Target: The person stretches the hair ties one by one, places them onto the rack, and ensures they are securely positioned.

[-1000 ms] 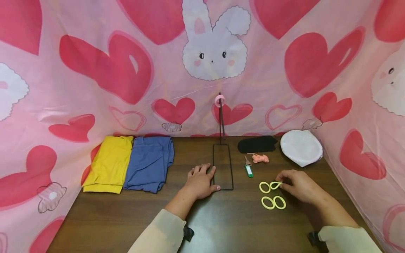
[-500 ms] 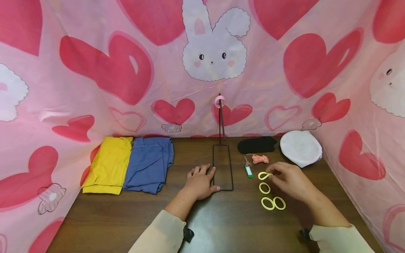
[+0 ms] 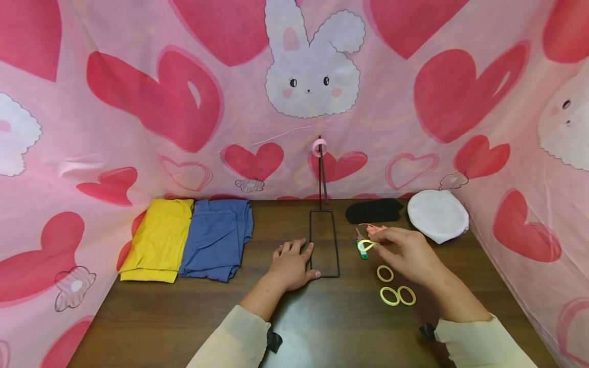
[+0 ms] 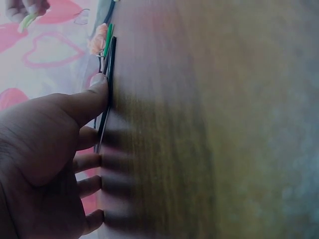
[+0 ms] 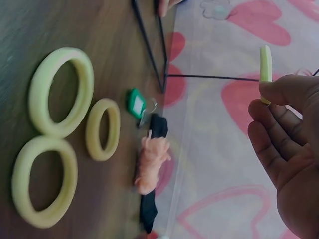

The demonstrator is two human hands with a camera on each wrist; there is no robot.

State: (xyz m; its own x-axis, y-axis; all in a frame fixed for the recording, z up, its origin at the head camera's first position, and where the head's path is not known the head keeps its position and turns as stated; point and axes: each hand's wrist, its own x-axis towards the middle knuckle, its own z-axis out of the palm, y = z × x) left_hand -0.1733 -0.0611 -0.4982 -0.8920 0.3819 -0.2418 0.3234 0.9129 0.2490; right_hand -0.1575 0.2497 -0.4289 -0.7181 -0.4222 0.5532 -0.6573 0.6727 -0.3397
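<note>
Two bare hands in cream sleeves (image 3: pixel 230 340) work over a wooden table (image 3: pixel 184 322), twelve o'clock pointing away from the person. The right hand (image 3: pixel 411 255) pinches a pale yellow ring (image 5: pixel 266 69) between thumb and fingers, drawing it into a teardrop. The ring is raised off the table at about nine o'clock from that hand; seen from the head, it overlaps a key with a green tag (image 3: pixel 364 256). The left hand (image 3: pixel 291 267) rests palm down, fingers spread, its thumb over the near left corner of a black wire stand (image 3: pixel 336 250). A pink hoop (image 3: pixel 315 146) hangs near the stand's top.

From the right hand, three more rings (image 5: pixel 37 94) lie at about seven o'clock, two touching. A bundle of peach string (image 3: pixel 375 229), partly hidden by the fingers, sits at ten o'clock, a flat black strip (image 3: pixel 375 210) between ten and eleven, and a round white thing (image 3: pixel 438 215) at one.

From the left hand, a folded blue cloth (image 3: pixel 216 240) lies between nine and ten o'clock, with a yellow cloth (image 3: pixel 158 240) just beside it, farther out. A pink curtain with hearts and rabbits (image 3: pixel 308 87) stands behind.
</note>
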